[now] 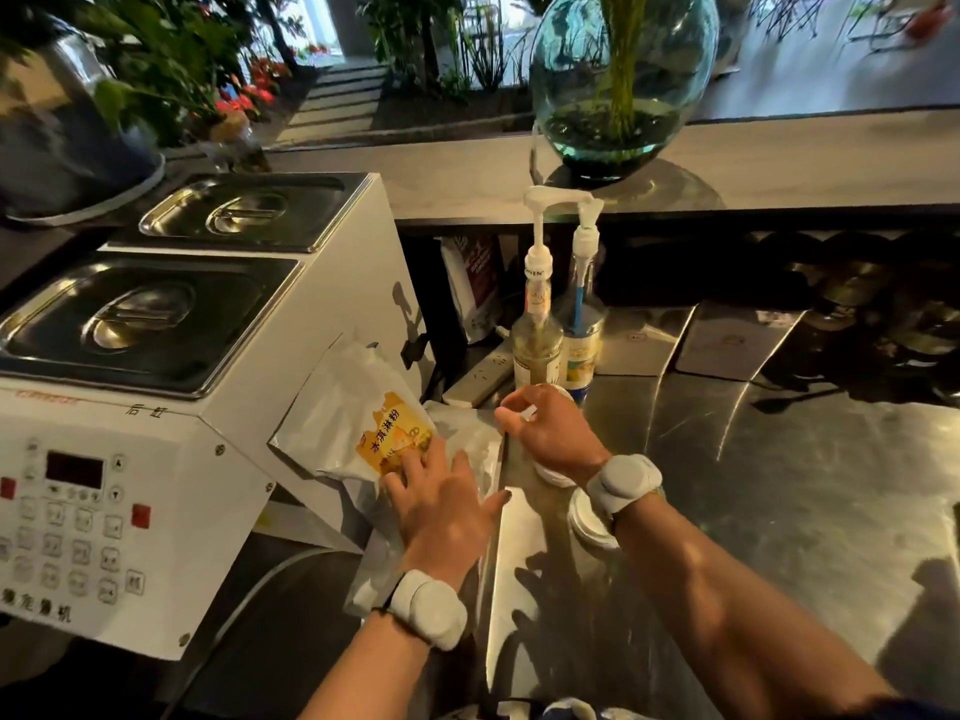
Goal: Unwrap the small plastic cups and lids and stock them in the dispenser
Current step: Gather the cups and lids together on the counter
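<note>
Centrally, the left hand (441,506) presses flat, fingers straight, on a silver pouch (358,407) labelled 冰淇淋粉, while the right hand (550,433) pinches a small white piece above the white lids (589,522) on the steel counter (779,485), beside a white machine (156,459) and two pump bottles (540,324).

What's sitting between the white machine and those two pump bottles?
In the head view, a white bag with a yellow label leans against the machine, left of the bottles.
</note>
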The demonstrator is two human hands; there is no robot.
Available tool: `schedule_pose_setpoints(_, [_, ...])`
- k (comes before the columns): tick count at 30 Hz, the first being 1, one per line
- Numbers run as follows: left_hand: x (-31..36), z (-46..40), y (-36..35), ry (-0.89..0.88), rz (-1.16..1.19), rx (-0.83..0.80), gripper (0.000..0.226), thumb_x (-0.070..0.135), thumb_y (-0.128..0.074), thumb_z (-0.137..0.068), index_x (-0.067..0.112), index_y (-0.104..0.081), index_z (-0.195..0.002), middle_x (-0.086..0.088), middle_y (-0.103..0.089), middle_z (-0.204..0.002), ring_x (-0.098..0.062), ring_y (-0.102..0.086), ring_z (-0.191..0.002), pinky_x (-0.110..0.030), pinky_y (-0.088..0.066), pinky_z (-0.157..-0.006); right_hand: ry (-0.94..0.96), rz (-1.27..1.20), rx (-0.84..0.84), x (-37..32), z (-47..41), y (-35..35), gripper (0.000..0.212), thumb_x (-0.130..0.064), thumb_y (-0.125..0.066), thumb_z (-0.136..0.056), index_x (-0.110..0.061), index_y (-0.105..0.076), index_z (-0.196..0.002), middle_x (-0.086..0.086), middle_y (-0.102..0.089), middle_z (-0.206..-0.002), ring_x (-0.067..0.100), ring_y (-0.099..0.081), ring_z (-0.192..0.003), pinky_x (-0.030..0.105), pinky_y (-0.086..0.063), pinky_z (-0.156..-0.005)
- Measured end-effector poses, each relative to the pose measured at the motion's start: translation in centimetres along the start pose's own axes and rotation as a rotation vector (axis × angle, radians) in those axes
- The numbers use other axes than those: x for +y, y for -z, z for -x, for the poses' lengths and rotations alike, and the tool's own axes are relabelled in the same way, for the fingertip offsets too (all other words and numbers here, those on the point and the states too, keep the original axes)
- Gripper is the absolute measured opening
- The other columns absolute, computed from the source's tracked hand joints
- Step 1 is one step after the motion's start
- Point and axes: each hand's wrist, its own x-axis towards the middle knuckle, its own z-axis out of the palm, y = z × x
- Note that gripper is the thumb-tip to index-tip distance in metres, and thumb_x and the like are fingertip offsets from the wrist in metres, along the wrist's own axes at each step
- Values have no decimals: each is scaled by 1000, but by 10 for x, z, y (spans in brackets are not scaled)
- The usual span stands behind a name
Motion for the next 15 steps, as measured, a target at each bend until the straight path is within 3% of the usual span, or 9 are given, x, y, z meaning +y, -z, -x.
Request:
schedule_pose_setpoints(3, [-2, 3, 11, -38, 76, 82, 70, 77, -59, -78, 29, -62, -130, -9, -55, -145, -37, -47, -125, -49, -36, -94, -12, -34, 50, 1, 16, 15, 27, -37, -60, -96, -16, -73, -108, -2, -70, -104, 12, -64, -94, 32, -53, -83])
schedule_pose_setpoints(7, [5, 1, 25, -53, 120, 63, 70, 73, -43, -89, 35, -43, -147, -1, -30, -162, -32, -26, -142, -51, -27, -110, -57, -105, 80, 9, 28, 27, 18, -32, -61, -97, -17, -69, -103, -13, -63, -91, 5, -60, -84, 23, -48, -75])
schedule_pose_setpoints(10, [18, 0, 34, -94, 183, 78, 71, 71, -45, -91, 34, -38, -151, 2, -25, -164, -28, -19, -146, -50, -23, -117, -87, -124, 113, 17, 37, 35, 24, -35, -61, -96, -16, -69, -106, -6, -67, -98, 11, -63, -90, 31, -54, -82])
schedule_pose_setpoints(15, [37, -7, 34, -182, 284, 129, 71, 66, -54, -90, 31, -42, -150, 1, -36, -160, -25, -24, -143, -43, -25, -115, -148, -130, 167, 33, 48, 51, 23, -36, -62, -95, -19, -71, -105, -4, -70, -96, 13, -65, -90, 37, -56, -85])
